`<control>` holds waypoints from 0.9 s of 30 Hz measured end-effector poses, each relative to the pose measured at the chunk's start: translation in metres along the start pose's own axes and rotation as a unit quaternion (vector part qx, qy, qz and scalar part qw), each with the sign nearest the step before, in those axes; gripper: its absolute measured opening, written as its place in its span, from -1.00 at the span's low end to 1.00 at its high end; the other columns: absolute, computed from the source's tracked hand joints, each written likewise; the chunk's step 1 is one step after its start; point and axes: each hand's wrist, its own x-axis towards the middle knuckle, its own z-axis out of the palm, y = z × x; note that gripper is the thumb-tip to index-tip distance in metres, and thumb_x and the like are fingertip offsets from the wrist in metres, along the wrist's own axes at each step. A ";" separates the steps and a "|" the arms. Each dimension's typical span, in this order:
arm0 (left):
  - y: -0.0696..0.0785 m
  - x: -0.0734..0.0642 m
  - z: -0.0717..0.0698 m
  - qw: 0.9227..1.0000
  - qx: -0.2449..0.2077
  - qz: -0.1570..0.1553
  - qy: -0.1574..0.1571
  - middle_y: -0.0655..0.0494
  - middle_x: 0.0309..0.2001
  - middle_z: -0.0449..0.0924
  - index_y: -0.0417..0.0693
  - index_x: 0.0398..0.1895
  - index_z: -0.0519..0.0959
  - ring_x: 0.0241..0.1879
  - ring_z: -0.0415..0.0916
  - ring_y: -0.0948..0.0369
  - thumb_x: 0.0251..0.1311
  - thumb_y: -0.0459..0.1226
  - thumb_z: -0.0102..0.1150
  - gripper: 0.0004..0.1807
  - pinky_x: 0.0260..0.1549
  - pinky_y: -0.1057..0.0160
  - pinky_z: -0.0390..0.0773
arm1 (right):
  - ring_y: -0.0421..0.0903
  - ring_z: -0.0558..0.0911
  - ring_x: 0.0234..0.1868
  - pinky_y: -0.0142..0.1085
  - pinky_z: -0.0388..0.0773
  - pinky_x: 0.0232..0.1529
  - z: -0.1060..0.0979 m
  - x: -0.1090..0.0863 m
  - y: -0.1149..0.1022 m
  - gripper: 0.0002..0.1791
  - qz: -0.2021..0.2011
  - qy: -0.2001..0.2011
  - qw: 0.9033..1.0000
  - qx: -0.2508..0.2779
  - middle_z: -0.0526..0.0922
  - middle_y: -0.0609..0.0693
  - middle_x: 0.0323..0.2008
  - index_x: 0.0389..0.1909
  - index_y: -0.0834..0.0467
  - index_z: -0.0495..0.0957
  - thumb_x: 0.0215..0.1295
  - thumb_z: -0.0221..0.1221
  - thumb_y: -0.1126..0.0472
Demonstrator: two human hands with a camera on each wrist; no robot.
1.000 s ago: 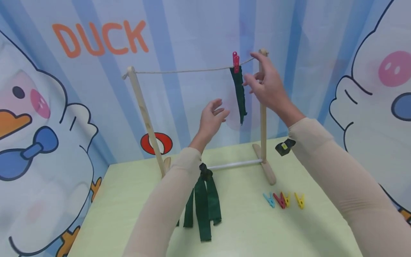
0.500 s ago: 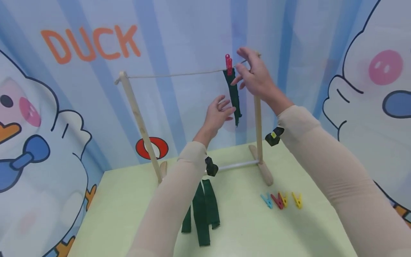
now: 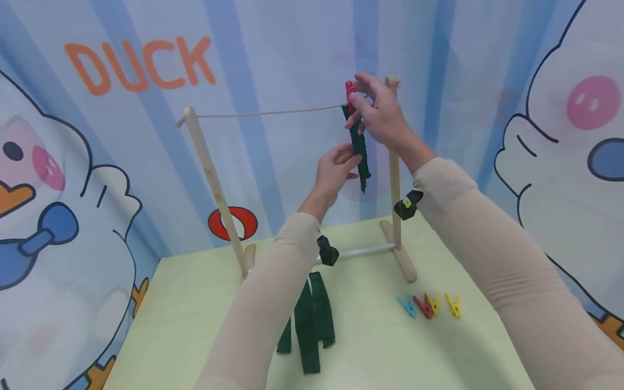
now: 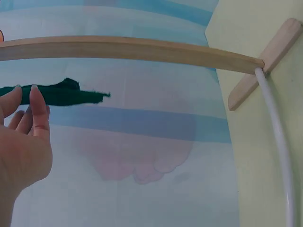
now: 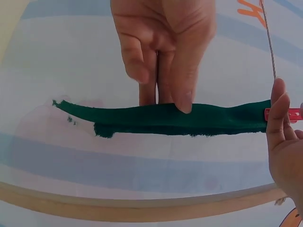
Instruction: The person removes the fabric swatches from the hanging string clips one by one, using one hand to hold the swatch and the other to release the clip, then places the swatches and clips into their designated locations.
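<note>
A dark green cloth strip hangs from the rope line, held at its top by a red clothespin. My left hand pinches the strip partway down; in the right wrist view its thumb lies in front of the cloth and its fingers go behind. Up at the line, my right hand has thumb and fingers around the clothespin, which they partly cover. The strip's ragged lower end sticks out past my left fingers in the left wrist view.
The line runs between two wooden posts joined low down by a white rod. More green strips lie on the table, partly behind my left sleeve. Several loose clothespins, blue, red and yellow, lie at right.
My left hand has moved up and right to the hanging strip and now pinches it. My right hand has come left from near the post to the red clothespin.
</note>
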 end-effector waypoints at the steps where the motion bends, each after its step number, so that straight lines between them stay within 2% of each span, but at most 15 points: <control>1: 0.001 0.000 0.002 1.000 -0.020 -0.005 0.002 -0.05 0.13 0.63 -0.21 0.26 0.50 0.05 0.61 0.14 0.36 -0.39 0.20 -0.59 -0.08 0.13 0.66 | -0.02 0.69 -0.28 -0.33 0.62 -0.31 0.000 -0.001 0.000 -0.38 0.001 0.001 1.000 0.004 0.31 0.02 0.44 0.56 0.10 0.06 0.59 -0.04 0.09; 4: 0.001 -0.001 0.007 0.997 -0.070 -0.022 0.010 -0.14 0.12 0.62 -0.28 0.26 0.48 0.04 0.62 0.07 0.36 -0.44 0.18 -0.59 -0.07 0.18 0.66 | -0.03 0.69 -0.26 -0.36 0.63 -0.30 0.000 -0.002 -0.001 -0.39 0.000 0.007 1.000 0.013 0.36 0.04 0.41 0.54 0.11 0.10 0.58 -0.02 0.09; 7: 0.000 -0.001 0.010 0.995 -0.093 -0.032 0.017 -0.19 0.07 0.64 -0.33 0.23 0.50 0.01 0.64 0.04 0.36 -0.45 0.17 -0.61 -0.07 0.25 0.66 | -0.03 0.69 -0.24 -0.37 0.64 -0.29 -0.002 -0.003 0.000 -0.41 -0.005 0.014 1.000 0.018 0.43 0.06 0.36 0.52 0.14 0.15 0.57 -0.01 0.10; 15: -0.001 -0.003 0.011 0.996 -0.073 -0.037 0.031 -0.06 -0.11 0.70 -0.27 0.04 0.63 -0.14 0.68 0.15 0.37 -0.37 0.20 -0.76 -0.10 0.31 0.65 | -0.02 0.68 -0.22 -0.37 0.65 -0.29 -0.005 0.002 0.003 -0.46 -0.006 0.013 1.000 0.026 0.51 0.10 0.23 0.47 0.14 0.27 0.56 0.01 0.10; 22: -0.004 -0.005 0.010 0.997 -0.066 -0.035 0.030 -0.07 -0.12 0.69 -0.27 0.03 0.63 -0.19 0.67 0.17 0.38 -0.36 0.19 -0.76 -0.10 0.31 0.65 | -0.02 0.66 -0.24 -0.39 0.64 -0.32 -0.005 0.003 0.005 -0.54 -0.003 0.010 0.999 0.039 0.52 0.11 0.06 0.37 0.21 0.38 0.55 0.03 0.14; 27: -0.001 -0.012 0.021 0.995 -0.078 -0.037 0.047 -0.05 -0.14 0.69 -0.23 0.06 0.63 -0.18 0.68 0.15 0.39 -0.35 0.18 -0.75 -0.12 0.30 0.66 | -0.03 0.63 -0.26 -0.39 0.60 -0.35 -0.006 0.003 0.005 -0.57 0.002 0.014 1.000 0.027 0.53 0.10 0.08 0.34 0.23 0.39 0.57 0.00 0.15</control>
